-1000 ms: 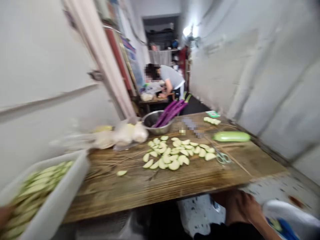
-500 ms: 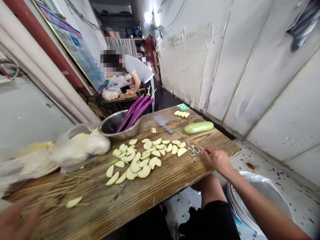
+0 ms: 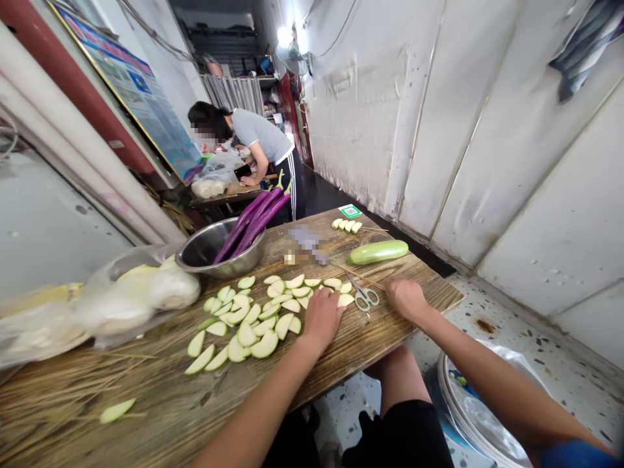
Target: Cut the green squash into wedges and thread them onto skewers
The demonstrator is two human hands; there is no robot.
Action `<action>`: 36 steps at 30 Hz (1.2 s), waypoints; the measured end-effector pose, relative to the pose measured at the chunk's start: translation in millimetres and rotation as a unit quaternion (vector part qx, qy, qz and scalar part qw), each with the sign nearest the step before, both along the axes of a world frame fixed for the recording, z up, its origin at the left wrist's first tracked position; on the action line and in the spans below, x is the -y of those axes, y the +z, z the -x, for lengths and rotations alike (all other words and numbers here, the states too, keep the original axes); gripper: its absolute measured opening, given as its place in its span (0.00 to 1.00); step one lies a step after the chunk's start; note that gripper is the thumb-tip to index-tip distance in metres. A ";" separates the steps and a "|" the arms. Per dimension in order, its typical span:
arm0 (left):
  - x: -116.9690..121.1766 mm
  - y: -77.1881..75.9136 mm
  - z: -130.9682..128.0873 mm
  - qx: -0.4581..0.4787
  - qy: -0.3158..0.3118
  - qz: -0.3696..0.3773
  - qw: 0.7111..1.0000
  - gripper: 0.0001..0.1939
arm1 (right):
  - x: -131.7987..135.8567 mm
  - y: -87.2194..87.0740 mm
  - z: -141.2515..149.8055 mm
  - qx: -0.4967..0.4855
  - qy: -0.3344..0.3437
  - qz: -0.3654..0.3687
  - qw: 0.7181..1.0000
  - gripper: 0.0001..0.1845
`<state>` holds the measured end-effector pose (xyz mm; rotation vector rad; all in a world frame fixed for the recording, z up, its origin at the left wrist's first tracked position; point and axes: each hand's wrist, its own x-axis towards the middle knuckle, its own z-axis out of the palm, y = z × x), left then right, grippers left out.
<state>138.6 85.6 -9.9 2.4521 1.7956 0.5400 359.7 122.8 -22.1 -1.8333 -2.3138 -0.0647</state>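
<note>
On the desk (image 3: 170, 406), the left hand (image 3: 324, 318) hides part of a spread of pale green slices (image 3: 247, 333), and a grey shape (image 3: 308, 244) behind them is too blocky to make out. Bags (image 3: 121, 299) at the left are smeared by blur and run out of the picture, while the right forearm covers part of a bucket (image 3: 451, 400) on the floor. A person (image 3: 263, 133) leans over another surface at the back; what those hands do is too small to tell. The slices overlap too much for an exact count, but there are well over two dozen, with one stray slice (image 3: 117, 411) lying apart near the left front. There is one bowl (image 3: 219, 268), with at least two purple eggplants (image 3: 253, 221) leaning out over its rim, one gourd (image 3: 379, 252), one pair of scissors (image 3: 361, 290), one card (image 3: 350, 211) and a row (image 3: 347, 226) of four pieces. The left hand's fingers are bent down at the right end of the slices, touching them; their tips are hidden, so whether they grasp one I cannot tell. The right hand (image 3: 405, 298) is curled just beside the scissors, at the end of a thin stick (image 3: 365, 278); whether its fingers grip the stick I cannot tell.
</note>
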 end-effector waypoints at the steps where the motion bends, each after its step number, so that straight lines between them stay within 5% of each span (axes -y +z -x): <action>1: -4.7 -0.9 -1.6 -0.002 0.002 0.006 1.000 0.14 | 0.3 2.6 -1.0 -0.008 0.001 -0.004 1.000 0.10; 10: -3.0 -10.9 0.4 0.160 0.042 0.035 0.986 0.03 | 40.4 21.6 -10.2 -0.187 0.016 -0.045 0.981 0.12; 12: 4.5 -13.4 4.6 0.234 0.040 0.038 0.971 0.04 | 54.9 26.0 -8.5 -0.328 0.000 -0.053 0.943 0.12; 14: 12.8 -14.6 11.6 0.338 0.057 0.041 0.939 0.07 | 68.7 35.6 -6.6 -0.507 -0.015 -0.063 0.859 0.11; 16: 21.6 -13.8 21.8 0.465 0.099 0.054 0.878 0.11 | 80.8 50.9 -6.5 -0.645 -0.012 -0.077 0.760 0.11; 19: 35.9 -8.5 40.8 0.657 0.164 0.088 0.730 0.16 | 94.4 80.0 -10.4 -0.757 0.022 -0.096 0.646 0.08; 21: 45.6 -4.0 53.8 0.747 0.175 0.110 0.631 0.16 | 99.3 97.7 -12.9 -0.784 0.042 -0.112 0.610 0.05; 23: 54.5 -0.7 65.2 0.796 0.175 0.117 0.567 0.13 | 101.4 110.7 -11.7 -0.788 0.056 -0.125 0.600 0.04; 26: 65.9 -0.2 78.0 0.820 0.191 0.110 0.528 0.09 | 103.9 121.4 -0.9 -0.755 0.065 -0.193 0.623 0.04; 29: 75.6 -3.4 85.9 0.831 0.197 0.101 0.510 0.09 | 109.4 127.6 15.6 -0.619 0.051 -0.283 0.731 0.05; 32: 83.9 -5.4 89.3 0.841 0.195 0.095 0.495 0.08 | 113.2 135.1 30.7 -0.435 0.082 -0.289 0.849 0.07; 36: 90.2 -2.3 88.9 0.856 0.194 0.113 0.465 0.07 | 107.0 148.9 48.2 -0.264 0.162 -0.237 0.921 0.11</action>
